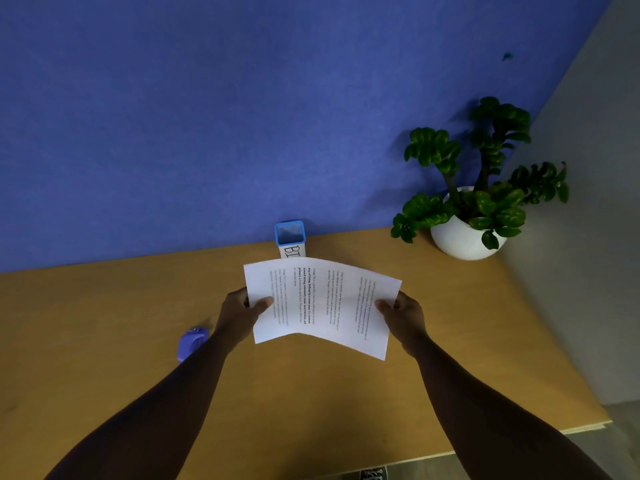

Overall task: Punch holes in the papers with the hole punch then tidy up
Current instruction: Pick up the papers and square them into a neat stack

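There is one view, from the camera on my head, and its wide lens bends the desk (104, 341) edges into curves. It looks forward and steeply down over my outstretched forearms. The desk fills the lower half, the blue partition (207, 116) behind it the upper half. My left hand (239, 313) and right hand (403, 317) sit close, near the middle of the frame. The potted plant (478, 188) stands further off at upper right, and a strip of floor shows along the bottom right edge.
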